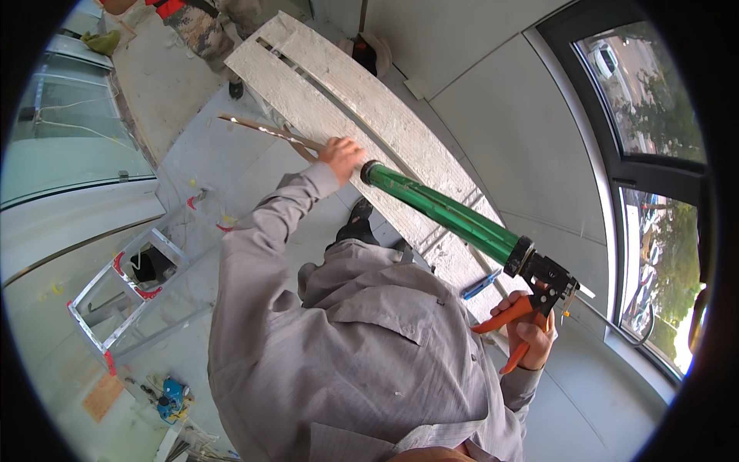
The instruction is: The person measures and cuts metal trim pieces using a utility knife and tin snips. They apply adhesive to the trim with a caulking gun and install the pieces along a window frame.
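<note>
My right hand [531,331] is wrapped around the orange handle and trigger of a caulking gun [454,215], which has a long green see-through barrel and a black rear body. The barrel points up and to the left, over a white-spattered plank bench [339,58]. Just beyond its black front cap, my left hand [341,159] is closed at the end of a thin brown strip [262,127] with white marks. That strip sticks out to the left; my fingers partly hide where it is gripped. A blue utility knife [481,284] lies on the bench beside the barrel.
An aluminium stepladder [127,339] with red corners stands at the left, near a blue power tool [171,400] on the floor. Windows [654,192] line the right wall. Another person's camouflage-clad leg [204,35] shows at the top. A dark bag [366,54] sits behind the bench.
</note>
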